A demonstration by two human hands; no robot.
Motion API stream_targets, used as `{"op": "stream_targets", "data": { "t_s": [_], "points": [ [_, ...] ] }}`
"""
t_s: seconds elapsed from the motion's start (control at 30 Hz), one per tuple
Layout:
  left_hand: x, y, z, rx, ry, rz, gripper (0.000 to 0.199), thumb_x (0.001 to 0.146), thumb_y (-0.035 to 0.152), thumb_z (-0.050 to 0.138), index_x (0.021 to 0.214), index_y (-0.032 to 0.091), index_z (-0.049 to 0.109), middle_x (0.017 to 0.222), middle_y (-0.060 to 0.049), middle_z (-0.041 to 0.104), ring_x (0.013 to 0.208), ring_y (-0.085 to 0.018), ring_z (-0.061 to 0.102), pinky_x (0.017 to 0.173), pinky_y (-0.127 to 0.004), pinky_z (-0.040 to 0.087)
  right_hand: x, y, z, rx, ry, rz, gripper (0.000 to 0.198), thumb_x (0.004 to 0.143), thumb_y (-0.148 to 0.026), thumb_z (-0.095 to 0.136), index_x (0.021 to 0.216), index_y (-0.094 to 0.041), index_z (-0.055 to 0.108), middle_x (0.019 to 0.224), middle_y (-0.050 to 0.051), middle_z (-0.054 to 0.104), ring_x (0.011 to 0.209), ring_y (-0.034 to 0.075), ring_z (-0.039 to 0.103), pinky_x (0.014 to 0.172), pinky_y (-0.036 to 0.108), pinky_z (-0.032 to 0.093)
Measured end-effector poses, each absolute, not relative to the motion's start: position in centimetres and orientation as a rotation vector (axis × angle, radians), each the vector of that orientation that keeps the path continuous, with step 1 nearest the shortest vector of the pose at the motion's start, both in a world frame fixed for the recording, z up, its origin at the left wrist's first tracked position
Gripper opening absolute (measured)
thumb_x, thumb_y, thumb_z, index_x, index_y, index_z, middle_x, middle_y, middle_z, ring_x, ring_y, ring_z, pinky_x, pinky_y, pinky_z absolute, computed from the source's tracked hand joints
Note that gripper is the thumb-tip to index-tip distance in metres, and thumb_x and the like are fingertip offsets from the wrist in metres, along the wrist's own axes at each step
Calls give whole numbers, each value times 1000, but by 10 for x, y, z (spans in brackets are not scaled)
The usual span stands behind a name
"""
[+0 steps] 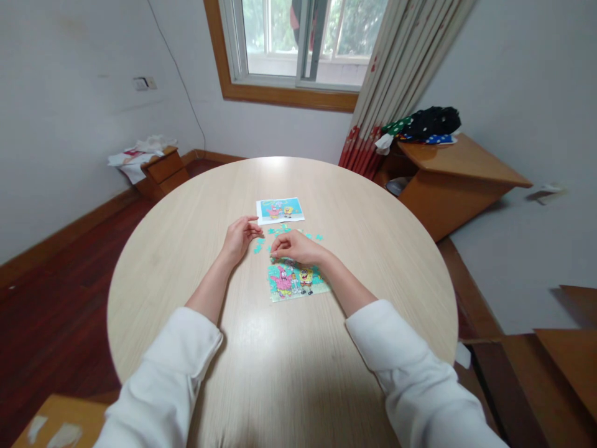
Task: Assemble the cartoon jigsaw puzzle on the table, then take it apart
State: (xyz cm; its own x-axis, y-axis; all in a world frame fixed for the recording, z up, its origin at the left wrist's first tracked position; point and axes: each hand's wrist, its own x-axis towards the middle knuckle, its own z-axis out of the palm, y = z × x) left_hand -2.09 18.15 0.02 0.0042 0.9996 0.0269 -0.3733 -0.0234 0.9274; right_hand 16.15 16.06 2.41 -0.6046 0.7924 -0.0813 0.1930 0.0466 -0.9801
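Bending over the far edge of the puzzle [305, 283] on the table [280, 367], the right hand [296, 247] pinches its fingertips together; whether around a piece is unclear. The left hand [240, 238], loosely curled and relaxed, is near scattered pieces [259, 246].

Room in a home, sliding window [303, 43] in wooden frame, long curtain [387, 81] beside it, dark reddish floor [51, 298], wooden cabinet [457, 180] bearing piled cloth [431, 122], round table [261, 386].

The head view looks forward, down across the table [273, 367].
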Motion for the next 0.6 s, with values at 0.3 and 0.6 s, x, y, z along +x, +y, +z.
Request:
{"op": "stream_targets", "data": {
  "t_s": [0.3,0.6],
  "points": [
    [-21,181,0,951,902,1381,23,80,35,55,85,13,60,60,-1,62,59,-14,61,67,-31,51,163,162,21,-1024,-1855,1577,4,63,-13,68,64,-12,64,60,0,63,59,9,55,65,27,45],
    [-21,181,1,941,894,1375,23,79,33,55,87,13,61,60,-2,63,60,-14,61,69,-31,50,165,165,17,-1051,-1970,1516,3,63,-13,67,66,-12,66,60,0,62,57,9,53,60,24,42]
  ]
}}
